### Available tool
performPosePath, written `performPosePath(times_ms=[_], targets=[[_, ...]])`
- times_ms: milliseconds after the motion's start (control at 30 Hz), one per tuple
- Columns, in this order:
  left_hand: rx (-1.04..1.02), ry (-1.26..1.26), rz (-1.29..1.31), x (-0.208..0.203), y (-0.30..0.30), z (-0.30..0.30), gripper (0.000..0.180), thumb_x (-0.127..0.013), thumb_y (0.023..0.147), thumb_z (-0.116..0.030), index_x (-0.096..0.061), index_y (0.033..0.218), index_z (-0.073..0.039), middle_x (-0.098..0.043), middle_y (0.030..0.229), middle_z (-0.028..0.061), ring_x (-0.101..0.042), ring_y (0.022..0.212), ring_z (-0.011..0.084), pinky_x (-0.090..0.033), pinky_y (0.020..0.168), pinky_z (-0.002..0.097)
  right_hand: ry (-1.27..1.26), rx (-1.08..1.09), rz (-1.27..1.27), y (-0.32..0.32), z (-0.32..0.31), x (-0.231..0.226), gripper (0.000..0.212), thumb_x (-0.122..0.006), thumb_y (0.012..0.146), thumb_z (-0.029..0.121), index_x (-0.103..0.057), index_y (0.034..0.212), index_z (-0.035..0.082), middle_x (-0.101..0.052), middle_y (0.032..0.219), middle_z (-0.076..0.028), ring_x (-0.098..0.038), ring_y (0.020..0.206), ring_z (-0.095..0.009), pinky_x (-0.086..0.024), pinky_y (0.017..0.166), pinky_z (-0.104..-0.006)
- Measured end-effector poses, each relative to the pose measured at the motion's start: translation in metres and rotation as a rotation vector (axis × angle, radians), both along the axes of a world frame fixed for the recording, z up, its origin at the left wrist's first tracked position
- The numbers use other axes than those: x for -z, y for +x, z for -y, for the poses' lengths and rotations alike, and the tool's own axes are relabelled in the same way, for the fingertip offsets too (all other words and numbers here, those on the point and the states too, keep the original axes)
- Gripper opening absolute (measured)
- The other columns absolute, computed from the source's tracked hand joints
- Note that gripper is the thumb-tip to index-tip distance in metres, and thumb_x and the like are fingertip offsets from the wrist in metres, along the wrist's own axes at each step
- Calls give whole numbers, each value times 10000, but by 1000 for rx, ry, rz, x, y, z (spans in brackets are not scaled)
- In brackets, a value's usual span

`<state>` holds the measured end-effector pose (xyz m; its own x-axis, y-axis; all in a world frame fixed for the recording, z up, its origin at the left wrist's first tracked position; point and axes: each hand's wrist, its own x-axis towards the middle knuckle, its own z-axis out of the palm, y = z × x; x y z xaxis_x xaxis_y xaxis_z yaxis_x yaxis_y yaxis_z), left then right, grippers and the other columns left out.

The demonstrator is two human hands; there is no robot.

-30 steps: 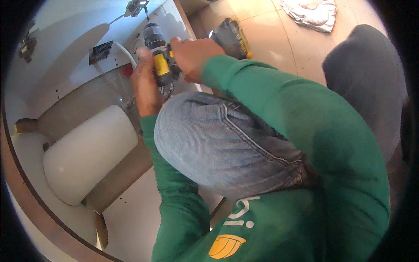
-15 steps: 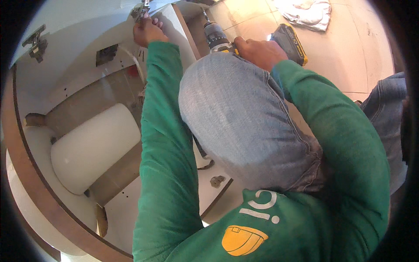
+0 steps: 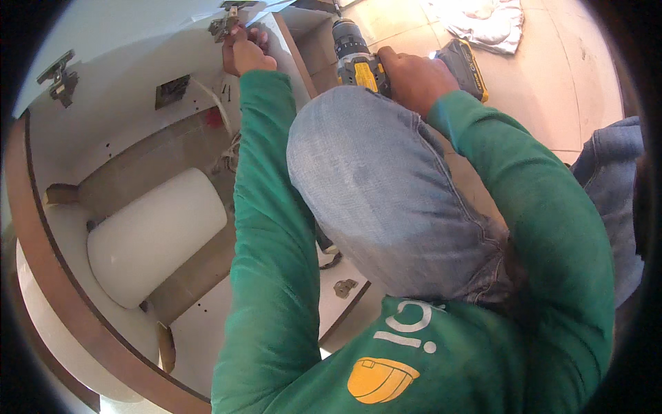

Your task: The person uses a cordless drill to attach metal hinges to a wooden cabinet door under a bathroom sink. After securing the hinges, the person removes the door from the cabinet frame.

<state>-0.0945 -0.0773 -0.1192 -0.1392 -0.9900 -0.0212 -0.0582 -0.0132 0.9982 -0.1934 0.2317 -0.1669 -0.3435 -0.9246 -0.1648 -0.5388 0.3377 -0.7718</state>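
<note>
My left hand (image 3: 248, 52) is at the far end of the cabinet, fingers closed around a metal hinge (image 3: 224, 26) by the white door panel (image 3: 148, 27). Part of that hinge is hidden by my fingers. My right hand (image 3: 417, 81) grips a yellow and black cordless drill (image 3: 363, 69) by its handle, just beyond my raised knee. Its chuck points away from me, with a bit (image 3: 337, 8) at the tip near the top of the picture. The black battery (image 3: 463, 69) sticks out to the right of my hand.
A second hinge (image 3: 58, 77) is fixed on the panel at far left. Inside the cabinet lies a white rounded ceramic piece (image 3: 157, 238). The brown-edged cabinet side (image 3: 65, 303) curves along the left. A white cloth (image 3: 486, 24) rests on the tiled floor (image 3: 545, 83). Another hinge plate (image 3: 343, 288) shows at lower middle.
The drill has turned in my right hand, its chuck moving right and upward and more of its yellow body showing. My left hand has shifted slightly right and toward me, still at the hinge.
</note>
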Motion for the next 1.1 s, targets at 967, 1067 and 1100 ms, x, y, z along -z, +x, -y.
performPosePath(times_ms=[967,1067,1100], targets=[[548,419,226,-91,50,-75,424,-511,1084,-342,-569,1304,16,-649,1357,172,-671,1125,277,-594,900,409,-536,51,-133,79,38,-61,539,-740,830,178,-461,1271,42,-697,1038,-236,-727,931,-430,-595,765,-530],[402,417,307,-105,46,-120,420,-533,1066,-372,-608,1254,-4,-698,1272,182,-715,1042,278,-602,888,421,-478,100,-35,73,37,-64,596,-788,791,223,-437,1247,72,-686,1075,-230,-716,953,-445,-584,782,-543],[384,518,181,-100,55,-114,407,-559,1048,-381,-638,1218,-20,-734,1154,170,-736,945,273,-613,859,417,-473,100,4,69,38,-67,617,-795,789,239,-432,1259,72,-690,1074,-235,-717,948,-447,-582,782,-546]])
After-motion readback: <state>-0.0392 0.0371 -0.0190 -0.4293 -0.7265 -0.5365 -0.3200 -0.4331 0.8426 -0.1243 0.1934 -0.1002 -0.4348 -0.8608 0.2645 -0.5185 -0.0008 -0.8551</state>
